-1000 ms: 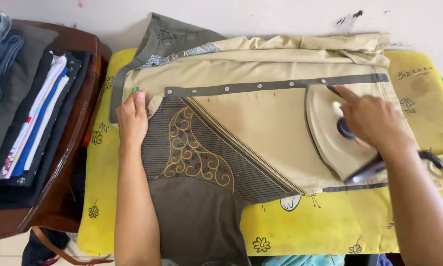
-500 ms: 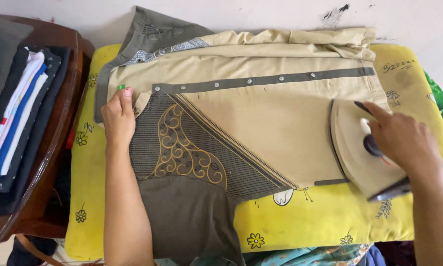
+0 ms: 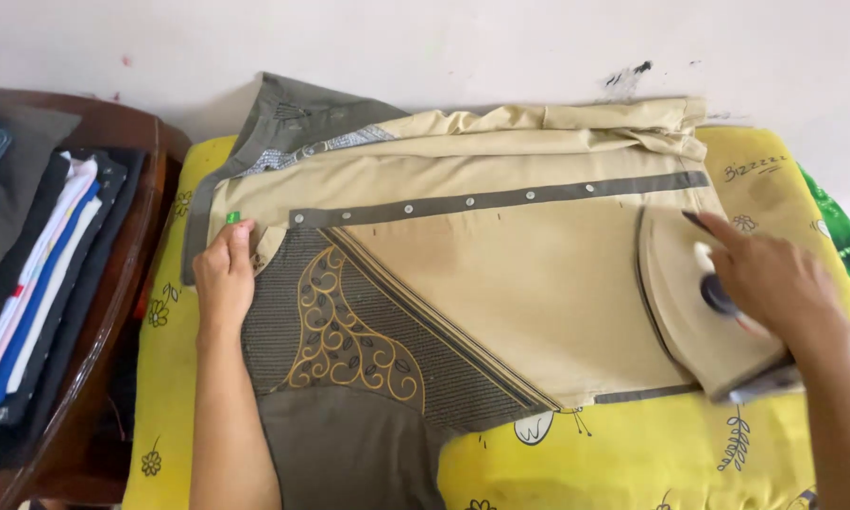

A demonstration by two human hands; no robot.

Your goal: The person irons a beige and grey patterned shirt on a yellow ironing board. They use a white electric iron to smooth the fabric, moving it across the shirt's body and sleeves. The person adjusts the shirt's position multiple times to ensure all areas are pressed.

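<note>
A beige shirt [image 3: 482, 274] with a grey button strip and a dark panel stitched with gold scrolls [image 3: 349, 331] lies flat on a yellow patterned cloth [image 3: 633, 453]. My left hand [image 3: 225, 276] presses flat on the shirt's left edge, a green-painted nail showing. My right hand [image 3: 774, 283] grips the handle of a beige iron [image 3: 689, 302] that rests on the shirt's right end, its tip pointing toward the far side.
A dark wooden stand [image 3: 113, 312] at the left holds a stack of folded clothes [image 3: 28, 274]. A white wall [image 3: 444, 47] runs behind the board. A green cloth [image 3: 841, 227] shows at the far right edge.
The iron and my right hand have slid to the right along the shirt, toward its right end. My left hand keeps pressing the shirt's left edge.
</note>
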